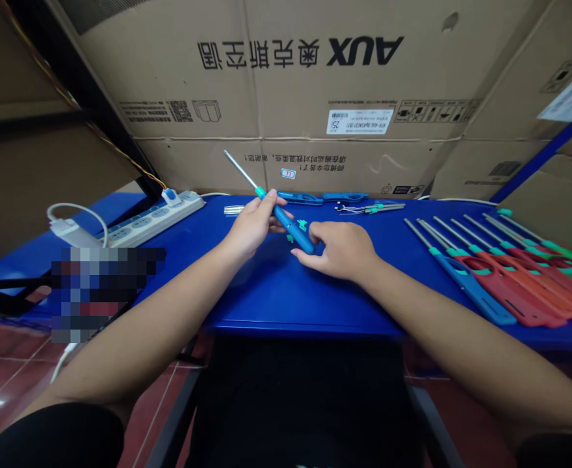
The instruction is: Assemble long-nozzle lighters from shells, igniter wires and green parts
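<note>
The left hand point(251, 226) has its grip closed around a blue lighter point(286, 220) near the base of its metal rod point(241, 169), holding it tilted above the blue surface point(266, 292). The right hand point(348, 250) curls about the near end of the handle point(299, 238); whether that grip is clenched, I cannot tell. Small green parts point(302, 225) show just beyond, blue shells point(345, 197) farther back, a row of coloured lighters point(524, 283) to the right, a white power strip point(156, 220) leftward.

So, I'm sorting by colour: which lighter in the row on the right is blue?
The leftmost lighter, at the end nearest the right hand. Its handle is blue, while the other handles are red, orange or green.
</note>
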Tool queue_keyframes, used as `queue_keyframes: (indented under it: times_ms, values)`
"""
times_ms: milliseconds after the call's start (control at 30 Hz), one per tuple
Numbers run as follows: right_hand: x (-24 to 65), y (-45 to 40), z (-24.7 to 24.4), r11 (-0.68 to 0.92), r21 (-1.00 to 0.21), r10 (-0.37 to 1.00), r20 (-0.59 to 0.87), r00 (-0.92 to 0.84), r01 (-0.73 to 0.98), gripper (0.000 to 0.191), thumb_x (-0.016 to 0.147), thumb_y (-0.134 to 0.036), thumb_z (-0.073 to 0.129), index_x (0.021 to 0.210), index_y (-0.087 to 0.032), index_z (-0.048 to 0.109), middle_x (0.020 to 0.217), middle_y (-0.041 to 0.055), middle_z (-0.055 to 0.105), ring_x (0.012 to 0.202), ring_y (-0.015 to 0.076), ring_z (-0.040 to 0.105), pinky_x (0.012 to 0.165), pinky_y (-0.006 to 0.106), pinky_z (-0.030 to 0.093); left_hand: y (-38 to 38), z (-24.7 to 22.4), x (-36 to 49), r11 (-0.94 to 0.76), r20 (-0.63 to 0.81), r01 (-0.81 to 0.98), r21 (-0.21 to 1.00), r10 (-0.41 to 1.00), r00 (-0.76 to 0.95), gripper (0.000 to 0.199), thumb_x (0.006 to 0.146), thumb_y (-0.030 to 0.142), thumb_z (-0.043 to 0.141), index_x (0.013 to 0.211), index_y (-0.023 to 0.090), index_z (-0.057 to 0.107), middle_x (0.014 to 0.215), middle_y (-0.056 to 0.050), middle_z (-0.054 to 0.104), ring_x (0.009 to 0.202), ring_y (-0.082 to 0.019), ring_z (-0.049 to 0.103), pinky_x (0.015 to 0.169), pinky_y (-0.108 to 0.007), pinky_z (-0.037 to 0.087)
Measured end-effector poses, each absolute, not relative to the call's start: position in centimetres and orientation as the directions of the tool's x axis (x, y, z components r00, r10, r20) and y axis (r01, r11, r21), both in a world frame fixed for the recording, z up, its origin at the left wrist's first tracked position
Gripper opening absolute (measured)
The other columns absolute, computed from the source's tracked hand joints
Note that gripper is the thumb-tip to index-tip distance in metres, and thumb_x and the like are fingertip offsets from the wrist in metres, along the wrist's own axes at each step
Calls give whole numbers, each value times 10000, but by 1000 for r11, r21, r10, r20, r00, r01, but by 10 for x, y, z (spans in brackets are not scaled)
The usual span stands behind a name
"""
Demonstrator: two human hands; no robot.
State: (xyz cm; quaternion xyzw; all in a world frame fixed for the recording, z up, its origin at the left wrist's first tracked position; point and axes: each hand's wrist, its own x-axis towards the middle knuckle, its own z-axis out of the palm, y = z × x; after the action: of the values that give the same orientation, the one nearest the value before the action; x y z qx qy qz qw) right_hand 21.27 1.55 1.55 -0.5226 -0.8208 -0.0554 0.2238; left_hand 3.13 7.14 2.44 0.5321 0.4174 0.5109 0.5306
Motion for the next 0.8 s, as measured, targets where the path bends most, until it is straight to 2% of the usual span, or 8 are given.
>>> queue_keyframes:
  times_ms: [133,200,333,467,567,633,700,800]
  values:
    - [219,20,14,558,-327,802,448,-395,763,629,742,-572,713,1230,-215,541,904,1,700,664,159,607,575,267,352,72,23,31,-141,185,-247,959,969,166,324,1010,428,460,957,148,615,787,-60,746,708,-177,731,677,-294,596]
    - [219,20,13,577,-323,789,457,-411,750,664,752,-550,705,1287,-207,513,910,3,712,663,162,620,572,267,357,71,22,31,-176,238,-290,941,952,194,327,1006,442,455,980,154,610,821,-63,756,753,-189,740,728,-323,602]
    - [213,13,13,484,-20,769,487,-415,875,304,849,-473,566,872,-189,672,745,58,727,682,222,654,563,313,278,67,23,32,-202,275,-296,933,934,227,383,990,514,455,984,161,603,849,-68,763,818,-201,745,798,-348,597]
    - [206,5,15,410,137,779,461,-425,902,468,951,-489,418,755,-164,693,736,123,744,675,257,673,562,349,258,68,25,30,-230,247,-136,964,961,127,413,953,565,508,906,169,617,718,-32,714,653,-159,699,614,-256,557]
    - [205,6,15,416,55,809,433,-397,908,451,972,-470,407,854,-155,707,812,125,756,718,256,685,577,348,324,72,26,27,-191,193,-25,981,978,81,402,951,512,532,793,159,640,473,36,502,416,-96,503,408,-195,376]
    - [206,9,13,495,-88,793,452,-408,864,384,945,-449,477,1104,-159,672,1013,119,757,844,264,697,638,344,411,73,24,27,-172,175,-40,984,981,90,392,978,460,493,789,156,654,428,55,409,367,-81,401,373,-192,293]
    - [207,13,10,600,-250,765,458,-453,760,557,905,-432,549,1391,-167,486,1248,121,689,984,272,683,721,352,482,72,21,30,-158,166,-75,985,979,115,360,1000,412,457,853,157,664,463,48,450,389,-78,418,388,-186,304]
    - [207,18,4,627,-390,773,415,-479,674,703,883,-344,560,1510,-158,304,1384,142,603,1095,292,653,819,393,522,67,13,37,-200,209,-70,977,965,162,278,1014,360,462,1037,165,658,559,42,523,473,-81,506,449,-175,390]
